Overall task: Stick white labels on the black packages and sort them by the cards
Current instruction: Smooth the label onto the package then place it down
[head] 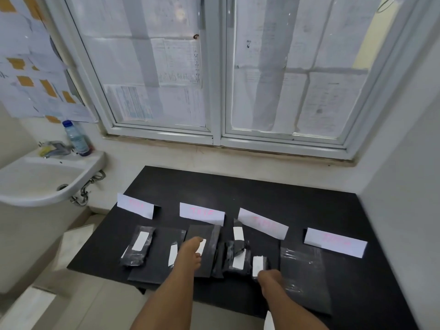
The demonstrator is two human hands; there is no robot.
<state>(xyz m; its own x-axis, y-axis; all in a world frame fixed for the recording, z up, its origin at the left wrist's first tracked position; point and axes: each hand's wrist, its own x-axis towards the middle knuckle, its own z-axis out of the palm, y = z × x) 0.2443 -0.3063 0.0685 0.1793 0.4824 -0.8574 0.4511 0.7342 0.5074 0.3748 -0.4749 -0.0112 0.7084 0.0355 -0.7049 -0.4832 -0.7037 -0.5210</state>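
Right now my left hand point(190, 252) lies on a black package point(212, 234) just below the second card point(202, 213). Its fingers are stretched forward and close together, with the tips on the package's white label point(202, 246). My right hand point(270, 278) has its fingers curled round the near end of a small package point(267, 262) that carries its own label point(258, 264), beside a loose pile of packages point(228, 256) below the third card point(263, 226).

Further left, two labelled packages point(133, 257) overlap below the first card point(135, 206). A large flat package point(302, 270) lies near the fourth card point(335, 241). The pink writing on the cards is too blurred for me to read.

Everything sits on a black table point(262, 191) under a papered window point(214, 67). A white sink point(47, 177) with a bottle point(77, 139) on its rim is to the left.
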